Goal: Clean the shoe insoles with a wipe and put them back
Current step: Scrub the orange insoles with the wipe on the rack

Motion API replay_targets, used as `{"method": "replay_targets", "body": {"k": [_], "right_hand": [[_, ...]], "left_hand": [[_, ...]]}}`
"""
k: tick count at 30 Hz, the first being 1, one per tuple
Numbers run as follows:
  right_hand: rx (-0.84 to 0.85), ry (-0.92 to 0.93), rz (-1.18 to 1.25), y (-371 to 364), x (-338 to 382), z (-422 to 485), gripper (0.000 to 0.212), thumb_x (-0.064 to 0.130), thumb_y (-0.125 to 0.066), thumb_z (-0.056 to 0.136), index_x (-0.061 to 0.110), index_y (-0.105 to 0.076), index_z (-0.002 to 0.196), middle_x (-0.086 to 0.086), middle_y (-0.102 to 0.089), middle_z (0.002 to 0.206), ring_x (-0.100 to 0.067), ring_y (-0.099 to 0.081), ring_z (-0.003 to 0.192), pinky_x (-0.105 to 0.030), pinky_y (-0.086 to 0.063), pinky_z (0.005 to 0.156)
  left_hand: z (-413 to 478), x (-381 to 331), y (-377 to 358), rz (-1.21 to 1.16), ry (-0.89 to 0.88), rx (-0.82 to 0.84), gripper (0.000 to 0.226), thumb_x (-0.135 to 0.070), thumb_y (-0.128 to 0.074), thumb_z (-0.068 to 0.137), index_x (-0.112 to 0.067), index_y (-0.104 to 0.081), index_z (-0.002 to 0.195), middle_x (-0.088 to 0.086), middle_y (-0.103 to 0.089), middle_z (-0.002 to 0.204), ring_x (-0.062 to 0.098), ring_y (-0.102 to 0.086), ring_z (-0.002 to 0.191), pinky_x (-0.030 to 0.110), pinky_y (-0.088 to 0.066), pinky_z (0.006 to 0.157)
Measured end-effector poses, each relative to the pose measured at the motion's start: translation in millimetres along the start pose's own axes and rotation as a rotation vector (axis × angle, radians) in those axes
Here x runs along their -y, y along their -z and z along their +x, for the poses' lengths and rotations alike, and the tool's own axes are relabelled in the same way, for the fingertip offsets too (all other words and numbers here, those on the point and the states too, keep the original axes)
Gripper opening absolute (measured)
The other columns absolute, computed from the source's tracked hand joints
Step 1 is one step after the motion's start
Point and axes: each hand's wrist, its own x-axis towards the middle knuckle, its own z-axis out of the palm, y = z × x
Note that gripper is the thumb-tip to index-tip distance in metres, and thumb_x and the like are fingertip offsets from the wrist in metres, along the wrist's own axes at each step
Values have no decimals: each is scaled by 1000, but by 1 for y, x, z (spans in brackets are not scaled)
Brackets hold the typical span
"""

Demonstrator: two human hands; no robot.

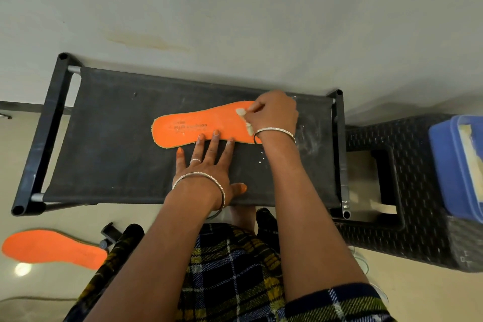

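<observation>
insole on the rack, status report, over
Left hand flat, pressing insole on rack. Right hand pinching wipe, on insole's right end. Second insole on floor, nothing blocking.

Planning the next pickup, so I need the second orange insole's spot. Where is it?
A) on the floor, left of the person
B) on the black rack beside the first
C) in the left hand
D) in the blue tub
A: the second insole lies on the floor at lower left; the first insole is on the black rack, where the right hand pinches the wipe against it.
</observation>
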Motion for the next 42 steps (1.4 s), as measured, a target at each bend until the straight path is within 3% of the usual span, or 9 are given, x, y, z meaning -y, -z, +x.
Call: {"method": "replay_targets", "body": {"k": [4,10,17,20,24,29,32,38,42], "right_hand": [[-118,-67,-33,4,-5,2,12,15,-68,85,24,-76,89,-3,-71,105,-26,-63,104,-30,-49,85],[159,153,42,-7,13,-9,6,21,-78,78,21,-80,84,3,-75,94,-21,-68,95,-36,-53,88],[-113,-75,-18,6,-10,4,8,22,-72,85,27,-77,88,-5,-71,107,-29,-65,102,-30,-50,85],[-38,22,-52,-2,3,-2,16,15,-67,86,25,-78,92,-2,-73,104,-27,-65,101,-30,-51,86],[106,225,-20,-11,15,-8,11,15,-73,82,20,-80,89,1,-76,94,-23,-68,95,-35,-53,88],[-36,36,0,6,-8,5,8,26,-74,83,26,-79,90,-2,-74,101,-25,-66,101,-31,-51,91],[-112,-46,-31,8,-10,5,10,22,-71,86,25,-77,93,-6,-72,106,-29,-64,105,-31,-49,88],[42,187,-129,-14,21,-9,17,17,-64,88,19,-77,99,-3,-73,104,-25,-62,104,-32,-50,84],[-8,119,-82,-7,12,-4,14,18,-68,88,24,-78,95,1,-74,103,-23,-63,105,-29,-48,86]], "left_hand": [[1,1,1,1,-8,-3,95,-68,-38,94,-34,30,149,-2,41,154,26,31,145,60,6,119],[1,-1,1,7,0,8,95,-68,-37,94,-32,31,149,-1,41,154,27,32,145,60,6,119],[-1,1,1,-9,-1,0,95,-68,-38,94,-34,30,149,-2,40,154,26,31,146,60,7,119],[0,0,0,-2,5,0,95,-69,-38,94,-33,31,149,-1,41,154,27,31,145,60,7,119],[1,0,0,10,9,4,95,-69,-37,94,-32,31,149,-1,41,154,27,32,145,60,6,119],[1,2,1,0,3,0,95,-69,-38,94,-34,30,150,-2,41,154,26,30,146,60,6,119],[0,1,1,-1,4,2,95,-69,-38,94,-34,30,150,-2,41,154,26,30,146,60,6,119],[2,1,0,9,4,3,94,-69,-36,94,-33,31,149,-1,41,154,26,31,145,59,7,119],[2,2,0,5,2,1,94,-69,-37,94,-34,30,149,-2,41,154,26,30,146,60,6,119]]}}
